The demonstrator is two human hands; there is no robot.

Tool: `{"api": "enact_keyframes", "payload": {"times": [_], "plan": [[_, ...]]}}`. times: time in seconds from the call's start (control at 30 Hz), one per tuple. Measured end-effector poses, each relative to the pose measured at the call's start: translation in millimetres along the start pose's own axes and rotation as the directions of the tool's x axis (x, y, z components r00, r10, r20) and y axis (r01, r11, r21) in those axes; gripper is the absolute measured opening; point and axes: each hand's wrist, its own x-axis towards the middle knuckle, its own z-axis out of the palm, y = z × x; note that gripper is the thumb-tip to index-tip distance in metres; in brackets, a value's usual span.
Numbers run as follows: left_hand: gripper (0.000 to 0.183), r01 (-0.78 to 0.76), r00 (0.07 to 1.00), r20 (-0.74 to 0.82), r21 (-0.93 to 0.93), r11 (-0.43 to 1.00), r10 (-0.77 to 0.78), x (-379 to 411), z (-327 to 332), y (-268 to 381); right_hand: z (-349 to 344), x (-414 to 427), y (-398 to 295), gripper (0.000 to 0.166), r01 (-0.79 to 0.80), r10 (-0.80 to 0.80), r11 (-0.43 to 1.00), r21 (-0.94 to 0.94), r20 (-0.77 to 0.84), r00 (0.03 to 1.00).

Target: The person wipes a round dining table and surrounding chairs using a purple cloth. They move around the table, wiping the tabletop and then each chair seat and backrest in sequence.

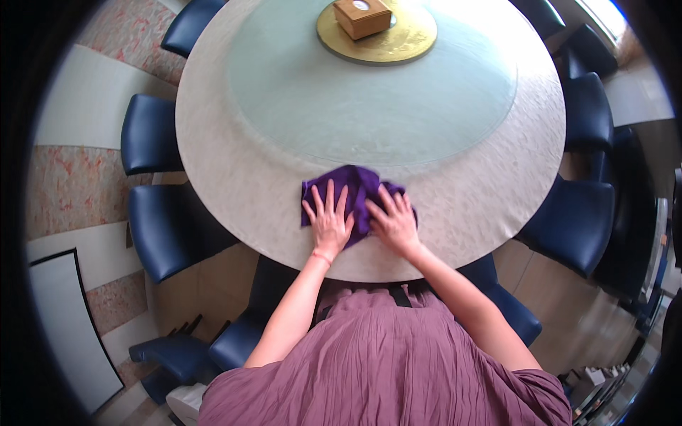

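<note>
A crumpled purple cloth (351,181) lies on the near part of a large round table (469,197) with a pale patterned covering. My left hand (329,226) rests flat on the cloth's left half, fingers spread. On its right half lies my right hand (395,221), slightly blurred, with the palm down and the fingers a little apart. Neither hand visibly grips the fabric; both press on it from above. Beyond the cloth is a round greenish glass turntable (373,112). A gold-coloured disc (415,40) sits at its middle, with a wooden box (367,21) on top.
Dark blue chairs stand around the table, among them a left chair (170,229), a right chair (575,223) and one close by my left side (234,341). A white panel with a black frame (74,325) is at the lower left. Dark furniture (628,213) stands at the right.
</note>
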Motion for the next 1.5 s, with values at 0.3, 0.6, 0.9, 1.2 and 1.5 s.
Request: {"api": "enact_keyframes", "payload": {"times": [0.3, 0.6, 0.9, 1.2, 1.5], "plan": [[0.082, 0.19, 0.975, 0.125, -0.056, 0.98, -0.182, -160, -9, -24, 0, -55, -51, 0.049, 0.265, -0.354, 0.928, 0.262, 0.399, 0.846], [0.072, 0.473, 0.874, -0.202, 0.152, 0.868, -0.441, 15, -19, -136, 75, 150, -74, 0.044, 0.247, -0.28, 0.949, 0.198, 0.162, 0.946], [0.061, 0.463, 0.875, -0.219, 0.123, 0.878, -0.431, 12, -15, -150, 62, 124, -75, 0.047, 0.301, -0.34, 0.934, 0.19, 0.221, 0.914], [0.077, 0.414, 0.909, 0.075, -0.036, 0.909, -0.411, -134, -16, -28, -1, -39, -49, 0.06, 0.354, -0.448, 0.894, 0.275, 0.496, 0.744], [0.083, 0.583, 0.811, -0.172, 0.162, 0.796, -0.558, 0, -23, -178, 83, 129, -93, 0.05, 0.376, -0.438, 0.887, 0.268, 0.231, 0.869]]}}
